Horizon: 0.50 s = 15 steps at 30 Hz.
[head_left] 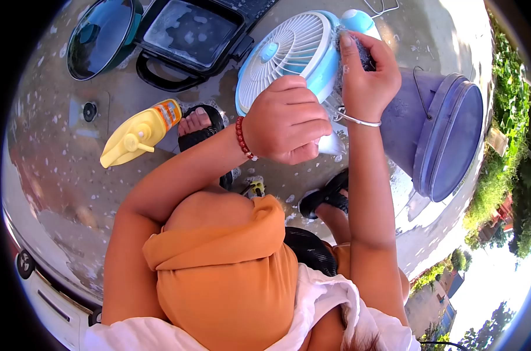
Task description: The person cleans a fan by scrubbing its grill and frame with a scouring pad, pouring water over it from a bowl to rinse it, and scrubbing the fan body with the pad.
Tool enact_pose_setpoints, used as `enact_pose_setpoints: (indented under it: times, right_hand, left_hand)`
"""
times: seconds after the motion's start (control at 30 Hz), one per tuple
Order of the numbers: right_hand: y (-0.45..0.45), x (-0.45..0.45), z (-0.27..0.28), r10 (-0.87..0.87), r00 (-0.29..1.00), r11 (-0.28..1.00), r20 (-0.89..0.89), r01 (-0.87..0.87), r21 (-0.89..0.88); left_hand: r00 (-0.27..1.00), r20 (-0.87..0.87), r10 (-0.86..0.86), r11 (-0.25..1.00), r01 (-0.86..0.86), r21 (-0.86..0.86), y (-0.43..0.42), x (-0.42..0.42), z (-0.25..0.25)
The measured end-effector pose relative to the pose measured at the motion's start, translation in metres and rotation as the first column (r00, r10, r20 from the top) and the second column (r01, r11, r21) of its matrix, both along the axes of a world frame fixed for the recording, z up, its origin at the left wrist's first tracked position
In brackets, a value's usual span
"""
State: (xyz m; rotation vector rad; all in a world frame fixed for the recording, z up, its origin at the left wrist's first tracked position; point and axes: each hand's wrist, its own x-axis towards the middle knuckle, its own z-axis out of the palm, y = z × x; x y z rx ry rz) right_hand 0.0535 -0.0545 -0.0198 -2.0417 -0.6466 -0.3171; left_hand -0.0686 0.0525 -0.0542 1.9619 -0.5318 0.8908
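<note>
A blue-and-white electric fan (289,50) stands tilted in front of me, its round white grille facing left. My left hand (287,121), with a red bead bracelet, is closed in a fist at the fan's lower edge; its fingertips are hidden. Just below it shows a white tapered piece (334,144), which I cannot identify. My right hand (372,73), wearing a silver bangle, pinches a dark, sudsy mesh scrubber (366,58) against the fan's blue side. Beyond it is a light-blue rounded part (357,21) with a white cord nearby.
A purple lidded bucket (405,111) lies tilted at right. On the wet, soapy floor (49,152) are a yellow detergent bottle (139,133), a black pan (189,35) with suds and a glass-lidded teal pot (101,38). My sandalled feet are below the fan; plants (502,117) edge the right.
</note>
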Motion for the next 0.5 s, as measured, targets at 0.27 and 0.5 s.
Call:
enact_pose_setpoints:
  times: [0.27,0.5]
  right_hand:
    - [-0.063,-0.026,-0.044,-0.191,0.917,0.957,-0.351,0.254,0.142]
    - [-0.077,-0.028,-0.074,-0.249,0.845,0.899,-0.474,0.383,0.210]
  left_hand:
    - [0.985,-0.059,-0.162,0.962,0.171,0.213,-0.037,-0.004,-0.030]
    - [0.974,-0.164,-0.156,0.981,0.172,0.090,-0.028,-0.010,-0.024]
